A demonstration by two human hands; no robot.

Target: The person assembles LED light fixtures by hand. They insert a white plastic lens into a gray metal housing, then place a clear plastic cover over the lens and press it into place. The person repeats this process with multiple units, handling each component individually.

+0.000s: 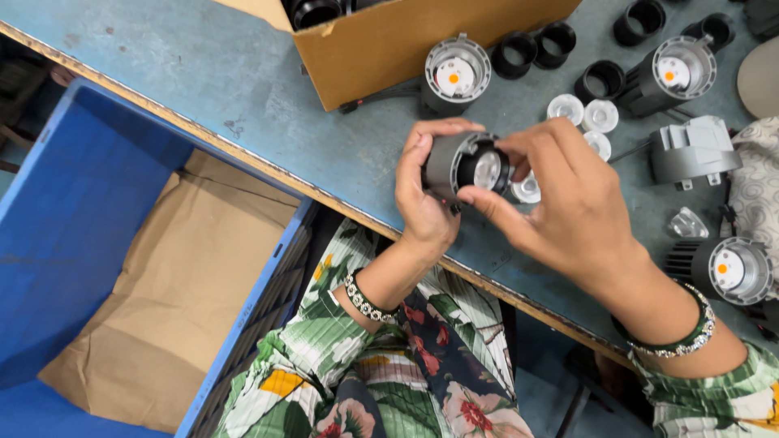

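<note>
Both hands work above the blue desk [243, 89], close to its near edge. The left hand [422, 203] wraps around a grey lamp body [454, 166], held just over the desk; the right hand [568, 203] pinches a black ring [485, 169] at the lamp's front, where a clear lens shows inside. Beyond the hands the desk is crowded: a cardboard box [389, 49], a second lamp [454, 77], loose black rings [535, 47], white lenses [584, 113] and more lamps [673, 73] to the right, near the far edge. The open stretch of desk lies left of the box. Below the near edge sits a blue crate [73, 219] lined with brown paper [187, 284], just beside the person's lap
</note>
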